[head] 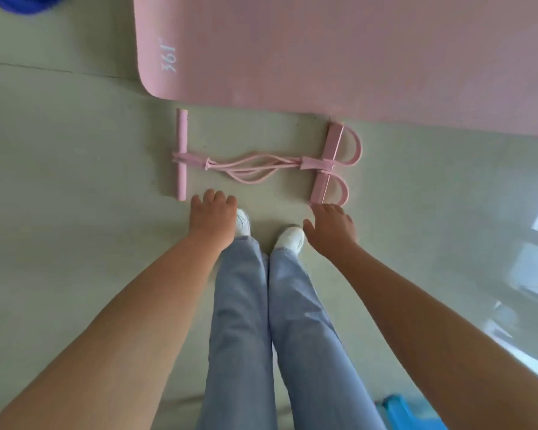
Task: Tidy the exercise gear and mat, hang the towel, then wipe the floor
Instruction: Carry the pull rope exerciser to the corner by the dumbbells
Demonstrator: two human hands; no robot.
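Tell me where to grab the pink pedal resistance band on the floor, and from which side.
Probably take the pedal resistance band at both ends, from above on the near side: left hand on the straight handle bar, right hand on the foot pedals. Both are rigid, lie flat and parallel, while the cords between hang slack.

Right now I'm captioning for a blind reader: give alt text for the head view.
Both bare hands, left and right, reach down, empty, toward a pink pedal puller lying on the floor beside an unrolled pink mat. Below are jeans and white shoes.
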